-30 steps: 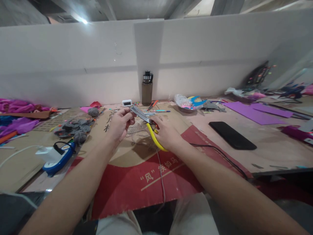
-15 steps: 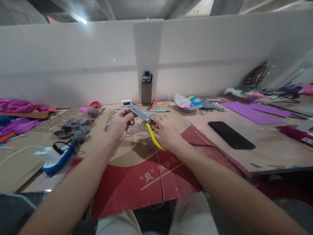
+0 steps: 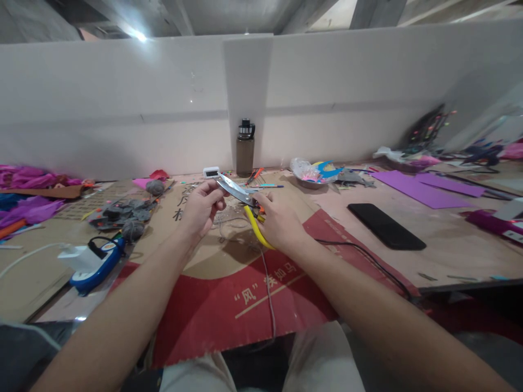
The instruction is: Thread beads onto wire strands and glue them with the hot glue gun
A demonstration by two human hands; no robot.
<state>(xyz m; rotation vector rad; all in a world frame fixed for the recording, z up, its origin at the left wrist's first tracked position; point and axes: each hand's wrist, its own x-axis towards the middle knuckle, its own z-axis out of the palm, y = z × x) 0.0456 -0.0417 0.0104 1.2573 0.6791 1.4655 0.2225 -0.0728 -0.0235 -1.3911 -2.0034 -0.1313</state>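
My right hand [image 3: 281, 222] is wrapped round a pair of scissors [image 3: 234, 192] with a yellow handle, blades pointing left and slightly apart. Close to the blade tips, my left hand [image 3: 201, 207] is closed in a pinch. Whatever its fingertips hold is too small or hidden to make out. Below both hands a thin grey yarn [image 3: 268, 291] runs in loops over the cardboard [image 3: 196, 321] and hangs past its front edge.
A dark bottle [image 3: 245, 155] stands by the white partition, near a small white display [image 3: 211, 172]. To the right lie a black phone [image 3: 386, 226], purple sheets [image 3: 420, 188] and a bowl [image 3: 312, 182] of scraps. On the left are a blue power strip [image 3: 98, 269] and grey yarn balls [image 3: 133, 231].
The scissors' blades have parted a little, and both now show near the tips. My hands stay in almost the same place.
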